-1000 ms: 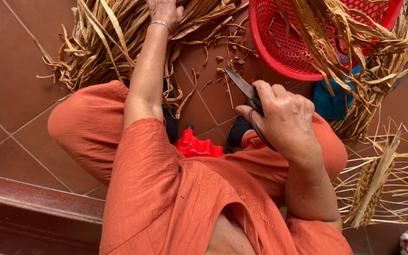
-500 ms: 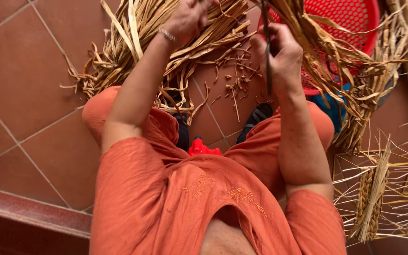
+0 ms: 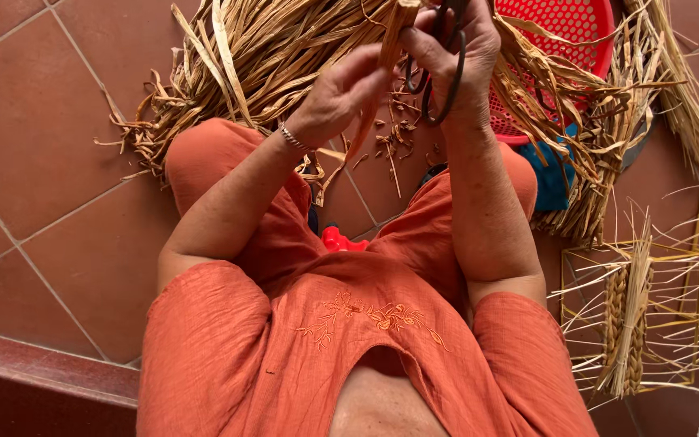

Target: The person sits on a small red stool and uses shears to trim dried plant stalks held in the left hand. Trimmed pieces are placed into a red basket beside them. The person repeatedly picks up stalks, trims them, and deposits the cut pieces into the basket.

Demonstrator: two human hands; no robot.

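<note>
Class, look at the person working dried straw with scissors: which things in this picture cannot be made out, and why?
- Scissors blades: head view, cut off by the top edge.
- Red basket contents: covered by straw.
- Red object: mostly hidden between the knees.
- Right hand fingertips: at the frame edge.

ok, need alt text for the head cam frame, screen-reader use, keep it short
Looking down at a seated person in orange clothes: the left hand pinches a dried straw strip while the right hand holds dark scissors beside it. A pile of dried straw and a red basket lie ahead on the tiled floor; a partly woven straw piece lies to the right.
</note>
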